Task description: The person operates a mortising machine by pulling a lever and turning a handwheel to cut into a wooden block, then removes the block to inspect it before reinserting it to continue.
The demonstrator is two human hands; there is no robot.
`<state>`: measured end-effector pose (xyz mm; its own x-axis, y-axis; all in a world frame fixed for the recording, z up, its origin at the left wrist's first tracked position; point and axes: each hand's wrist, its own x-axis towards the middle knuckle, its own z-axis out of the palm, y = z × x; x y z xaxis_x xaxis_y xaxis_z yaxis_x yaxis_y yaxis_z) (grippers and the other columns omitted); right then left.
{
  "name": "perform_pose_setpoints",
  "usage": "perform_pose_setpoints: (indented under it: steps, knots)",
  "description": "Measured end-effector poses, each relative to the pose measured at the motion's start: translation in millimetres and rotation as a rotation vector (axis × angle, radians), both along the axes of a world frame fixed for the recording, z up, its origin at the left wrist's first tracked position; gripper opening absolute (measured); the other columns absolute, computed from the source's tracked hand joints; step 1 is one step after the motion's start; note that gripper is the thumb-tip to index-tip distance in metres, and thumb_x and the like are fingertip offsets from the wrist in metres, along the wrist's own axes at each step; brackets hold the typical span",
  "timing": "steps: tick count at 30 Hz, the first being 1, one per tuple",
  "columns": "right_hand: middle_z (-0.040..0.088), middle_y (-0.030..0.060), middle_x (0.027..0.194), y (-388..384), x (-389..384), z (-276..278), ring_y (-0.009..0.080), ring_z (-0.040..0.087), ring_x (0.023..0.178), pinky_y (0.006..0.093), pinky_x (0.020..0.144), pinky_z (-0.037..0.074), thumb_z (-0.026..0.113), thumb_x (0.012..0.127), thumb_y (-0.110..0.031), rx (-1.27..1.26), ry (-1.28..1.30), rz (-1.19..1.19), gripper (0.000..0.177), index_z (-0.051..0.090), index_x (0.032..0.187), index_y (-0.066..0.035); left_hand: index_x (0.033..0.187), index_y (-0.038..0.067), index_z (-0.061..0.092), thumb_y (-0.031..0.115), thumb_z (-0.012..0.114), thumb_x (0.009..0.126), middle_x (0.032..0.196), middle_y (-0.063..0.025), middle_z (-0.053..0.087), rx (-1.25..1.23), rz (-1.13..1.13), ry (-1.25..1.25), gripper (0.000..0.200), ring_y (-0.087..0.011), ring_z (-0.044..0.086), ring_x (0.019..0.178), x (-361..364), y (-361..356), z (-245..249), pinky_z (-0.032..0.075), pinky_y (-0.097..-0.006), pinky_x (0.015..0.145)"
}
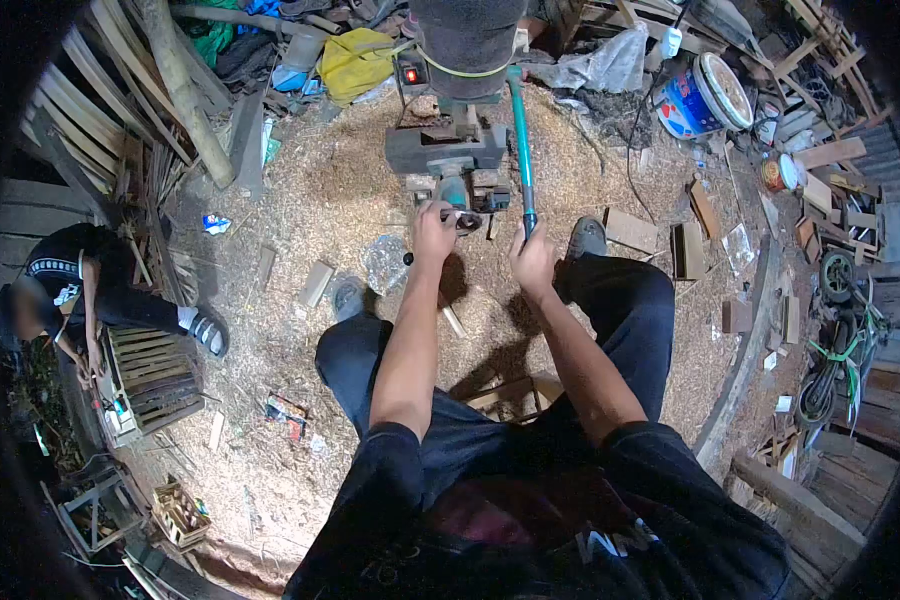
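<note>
A dark grey machine [448, 150] stands on the shavings-strewn ground in front of me, below a large dark cylinder [468, 45]. My left hand [435, 232] is closed around a part at the machine's near side, beside a dark round piece [466, 221]; what exactly it grips is partly hidden by the fingers. My right hand [534, 258] is wrapped round the black lower end of a long green lever [523, 140], which runs upward along the machine's right side.
Another person [90, 290] sits at the left beside a slatted wooden crate [155, 375]. Wood blocks [630, 230] lie on the right. A white and blue bucket [705, 95] stands at the upper right, and a bicycle [832, 345] at the far right. Planks [100, 95] lean at the upper left.
</note>
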<state>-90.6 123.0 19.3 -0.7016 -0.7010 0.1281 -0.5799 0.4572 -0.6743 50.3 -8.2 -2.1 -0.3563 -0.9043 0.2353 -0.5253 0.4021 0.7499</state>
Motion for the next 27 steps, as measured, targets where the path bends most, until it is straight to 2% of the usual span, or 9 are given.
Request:
perform_pose_setpoints:
  steps: [6,12,15,18,21,22,24,26,27]
  knots:
    - [0.06,0.0316,0.076,-2,3,-1,0.0509,0.059,0.07,0.0603,0.062,0.044,0.052,0.093,-0.027,-0.005,-0.037,-0.043,0.03,0.046,0.097,0.001,0.091,0.002,0.065,0.011,0.072,0.076,0.093,-0.0186,0.061,0.005,0.013,-0.032,0.019,-0.0378,0.058,0.092,-1,-2,-10,0.046,-0.045,0.084]
    - [0.059,0.0316,0.078,5,0,2,0.0503,0.059,0.072,0.0578,0.064,0.045,0.053,0.092,-0.023,-0.061,-0.031,0.022,0.028,0.046,0.102,0.003,0.1,-0.001,0.063,0.012,0.065,0.082,0.097,-0.0211,0.061,-0.049,-0.066,0.201,0.022,-0.0409,0.057,0.094,24,-1,-24,0.047,-0.0455,0.084]
    - [0.059,0.0313,0.079,10,2,46,0.05,0.059,0.074,0.0567,0.066,0.046,0.053,0.092,-0.021,-0.043,-0.097,0.054,0.027,0.047,0.103,0.003,0.107,0.0,0.062,0.013,0.06,0.086,0.1,-0.0227,0.061,-0.008,0.089,-0.043,0.025,-0.0414,0.058,0.097,61,3,-74,0.047,-0.0458,0.084]
    - [0.06,0.0316,0.081,9,0,99,0.0499,0.059,0.079,0.0568,0.07,0.046,0.054,0.091,-0.017,0.044,-0.157,0.065,0.026,0.047,0.104,0.004,0.11,0.0,0.061,0.013,0.058,0.085,0.104,-0.024,0.061,0.095,0.108,-0.262,0.029,-0.0409,0.058,0.097,71,25,-70,0.048,-0.0468,0.083]
    - [0.061,0.0331,0.084,8,-7,140,0.0507,0.059,0.082,0.0567,0.072,0.046,0.054,0.09,-0.017,0.006,-0.142,0.115,0.029,0.047,0.107,0.006,0.112,-0.003,0.059,0.017,0.058,0.085,0.114,-0.0273,0.058,0.081,-0.005,-0.413,0.034,-0.043,0.056,0.105,79,21,-126,0.045,-0.0468,0.093]
    - [0.061,0.034,0.086,4,-12,147,0.0513,0.059,0.084,0.0549,0.074,0.047,0.055,0.09,-0.018,-0.037,-0.1,0.138,0.032,0.049,0.108,0.007,0.115,-0.003,0.056,0.015,0.056,0.082,0.112,-0.0289,0.058,0.231,-0.134,-0.647,0.037,-0.0439,0.058,0.101,73,20,-101,0.046,-0.0474,0.091]
    - [0.061,0.0318,0.084,-4,-20,185,0.0483,0.061,0.083,0.0511,0.073,0.047,0.056,0.089,-0.02,0.03,-0.078,0.159,0.028,0.054,0.101,0.005,0.128,-0.008,0.045,0.015,0.056,0.083,0.135,-0.0288,0.04,0.379,-0.134,-0.727,0.052,-0.0408,0.037,0.126,69,26,-99,0.031,-0.0431,0.107]
    - [0.062,0.0317,0.084,-13,-30,214,0.0472,0.061,0.084,0.0494,0.074,0.048,0.057,0.087,-0.019,0.091,-0.052,0.195,0.026,0.057,0.097,0.006,0.138,-0.016,0.029,0.016,0.053,0.084,0.15,-0.0326,0.016,0.264,-0.239,-0.979,0.067,-0.0423,0.013,0.142,72,19,-164,0.016,-0.0417,0.118]
    - [0.062,0.0326,0.084,-19,-36,223,0.0476,0.061,0.085,0.0496,0.075,0.048,0.057,0.084,-0.016,0.115,-0.037,0.224,0.026,0.057,0.095,0.007,0.139,-0.016,0.027,0.016,0.052,0.084,0.15,-0.0329,0.015,0.273,-0.269,-1.02,0.068,-0.0425,0.012,0.142,75,12,-195,0.015,-0.0416,0.118]
